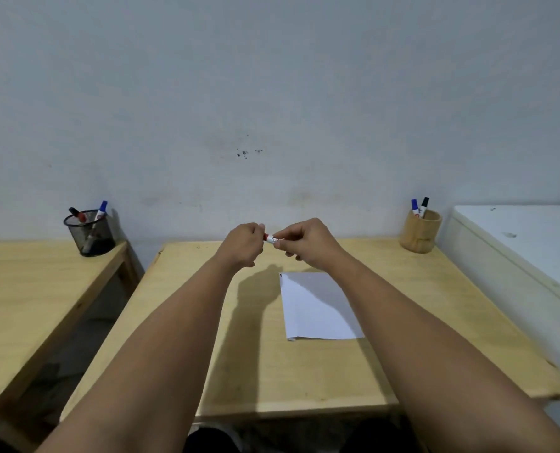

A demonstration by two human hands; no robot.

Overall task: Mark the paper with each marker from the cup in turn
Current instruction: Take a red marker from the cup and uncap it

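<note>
I hold a red marker (271, 239) up in the air with both hands, above the far part of the desk (265, 371). My left hand (244, 245) is closed on the red end, which I think is the cap. My right hand (308, 243) is closed on the white body. The fingers (280, 244) of both hands are pinched tight, so only a little bit of the marker shows between them.

I cannot tell if the cap is on or just coming off. To do this step well, I should hold the body still and move the cap straight along the marker, not bend it. I should keep the tip away from my skin.

The paper (318, 308) lies flat on the desk, just under my right arm. There is a tiny red spot at its far left corner. The wooden cup (421, 235) stands at the far right of the desk, with a blue marker (414, 204) and a black marker (424, 204) in it.
</note>
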